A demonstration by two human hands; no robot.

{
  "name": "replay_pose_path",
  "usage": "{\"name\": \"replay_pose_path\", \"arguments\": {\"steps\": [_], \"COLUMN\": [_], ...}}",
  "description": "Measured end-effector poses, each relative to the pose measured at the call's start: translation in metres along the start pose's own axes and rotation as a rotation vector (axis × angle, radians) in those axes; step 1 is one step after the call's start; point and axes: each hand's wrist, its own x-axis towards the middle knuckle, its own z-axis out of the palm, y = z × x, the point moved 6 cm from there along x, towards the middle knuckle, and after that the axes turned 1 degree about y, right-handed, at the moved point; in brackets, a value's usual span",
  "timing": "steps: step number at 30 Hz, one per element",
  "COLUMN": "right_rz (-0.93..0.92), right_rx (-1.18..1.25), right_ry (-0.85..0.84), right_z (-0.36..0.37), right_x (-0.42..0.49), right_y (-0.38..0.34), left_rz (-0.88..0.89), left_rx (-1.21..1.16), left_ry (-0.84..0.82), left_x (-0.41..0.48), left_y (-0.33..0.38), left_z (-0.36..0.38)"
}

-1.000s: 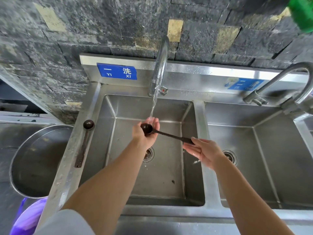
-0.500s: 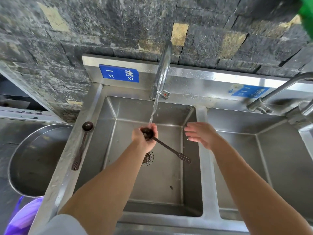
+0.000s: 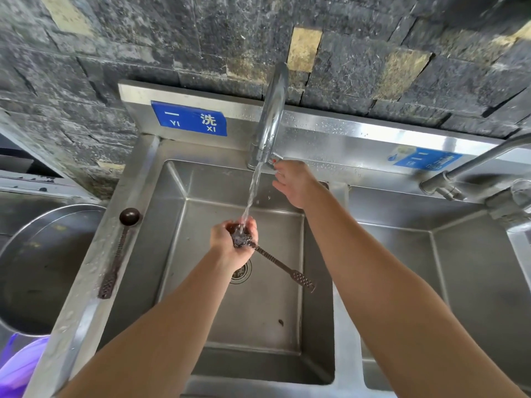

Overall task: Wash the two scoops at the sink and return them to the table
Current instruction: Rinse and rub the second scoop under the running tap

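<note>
Scoop (image 3: 283, 267) dark, slim, perforated handle tip (bowl under running water), gripped by left hand (image 3: 230, 239)

Sink (image 3: 80, 311): stainless steel, brushed, dull sheen; rim speckled with water drops.
Faucet (image 3: 273, 110): polished metal, smooth and mirror-bright.
Wall (image 3: 143, 38): rough stone tiles, matt, dark grey with a few tan ones.
Scoop on the rim (image 3: 120, 248): dark brown, plastic by its look; glossy bowl, handle end dotted with holes.
Scoop under the stream (image 3: 281, 267): same dark brown material, wet and shining.
Round basin (image 3: 43, 268): steel, smooth, dull.
Label (image 3: 188, 118): blue sticker, smooth, slightly glossy.
Bag (image 3: 20, 366): purple plastic, glossy.
</note>
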Motion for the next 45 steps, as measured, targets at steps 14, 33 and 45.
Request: {"name": "replay_pose_path", "arguments": {"steps": [14, 33, 45], "right_rz": [-0.052, -0.428, -0.356], "right_rx": [-0.131, 0.195, 0.185], "right_ry": [-0.033, -0.395, -0.517], "right_z": [0.01, 0.046, 0.041], "right_x": [-0.032, -0.156, -0.176], "right_y": [0.014, 0.053, 0.061], "left_rz": [0.029, 0.831, 0.76], "left_rx": [0.126, 1.32, 1.025], "left_ry": [-0.108, -0.72, -0.662], "left_x": [-0.006, -0.185, -0.184], "left_y": [0.016, -0.015, -0.017], "left_z": [0.013, 0.122, 0.112]}}
